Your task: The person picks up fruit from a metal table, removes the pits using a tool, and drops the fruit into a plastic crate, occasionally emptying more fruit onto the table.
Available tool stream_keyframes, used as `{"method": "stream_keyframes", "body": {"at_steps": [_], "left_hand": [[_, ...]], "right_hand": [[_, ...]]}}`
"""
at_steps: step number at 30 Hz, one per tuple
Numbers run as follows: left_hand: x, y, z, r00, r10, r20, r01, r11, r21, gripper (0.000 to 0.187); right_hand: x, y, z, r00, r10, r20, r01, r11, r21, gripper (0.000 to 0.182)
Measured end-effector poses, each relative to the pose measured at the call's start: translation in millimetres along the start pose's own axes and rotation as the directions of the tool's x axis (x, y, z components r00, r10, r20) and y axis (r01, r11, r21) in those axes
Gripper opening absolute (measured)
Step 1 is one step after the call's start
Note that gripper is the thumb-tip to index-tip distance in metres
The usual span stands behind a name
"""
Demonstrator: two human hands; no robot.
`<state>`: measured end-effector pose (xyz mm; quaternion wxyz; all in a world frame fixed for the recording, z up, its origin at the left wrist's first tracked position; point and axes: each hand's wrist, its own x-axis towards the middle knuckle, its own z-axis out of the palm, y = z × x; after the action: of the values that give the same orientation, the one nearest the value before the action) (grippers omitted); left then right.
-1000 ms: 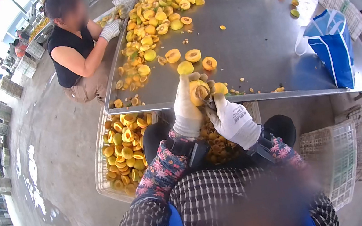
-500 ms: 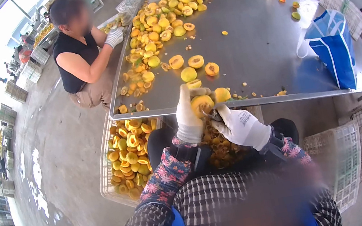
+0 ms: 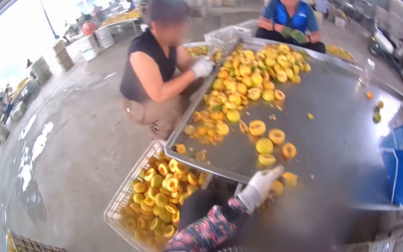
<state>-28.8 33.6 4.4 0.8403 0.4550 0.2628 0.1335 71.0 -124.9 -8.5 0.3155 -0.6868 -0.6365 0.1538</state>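
Observation:
My left hand point(image 3: 261, 188), in a white glove, is at the near edge of the metal table with its fingers closed round a yellow peach half point(image 3: 276, 188). Another yellow peach point(image 3: 289, 179) lies on the table just right of it. My right hand does not show; a blurred patch covers the place beside the left hand. A little farther up the table are a whole yellow peach point(image 3: 264, 146) and several cut halves, one a peach half with a brownish centre point(image 3: 288, 150).
A pile of peaches point(image 3: 246, 76) covers the table's point(image 3: 327, 122) far left. A crate of pitted halves point(image 3: 112, 212) stands at lower left. A blue bag point(image 3: 402, 162) is on the right. One co-worker point(image 3: 156, 70) squats at left, another point(image 3: 295, 19) sits at the far end.
My view has swung left and up, so the table sits lower and farther right. My right hand, seen half a second ago at the peach with a small metal tool, is no longer visible.

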Motion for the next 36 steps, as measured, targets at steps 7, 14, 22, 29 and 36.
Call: {"method": "stream_keyframes", "body": {"at_steps": [7,14,22,29,36], "left_hand": [[14,-25,0,0.97,0.112,-0.214,-0.17,0.946,-0.274,0.043],[5,6,-5,0.979,0.16,-0.129,-0.16,0.987,0.009,0.039],[1,-7,6,0.996,0.082,0.018,-0.067,0.905,-0.419,0.041],[-7,-15,27,0.999,-0.034,0.035,0.048,0.801,-0.597,0.039],[-45,22,-45,0.913,0.373,-0.164,-0.285,0.872,0.397,0.036]], "right_hand": [[4,1,32,0.982,0.187,0.001,-0.172,0.901,0.398,0.045],[18,1,20,0.998,0.07,0.002,-0.07,0.986,0.149,0.039],[-5,-15,28,0.907,0.343,0.246,-0.384,0.432,0.816,0.02],[-23,-28,1,0.848,0.124,0.516,-0.458,-0.32,0.829,0.032],[-63,-8,-18,0.657,0.3,0.691,-0.738,0.441,0.51,0.038]]}}
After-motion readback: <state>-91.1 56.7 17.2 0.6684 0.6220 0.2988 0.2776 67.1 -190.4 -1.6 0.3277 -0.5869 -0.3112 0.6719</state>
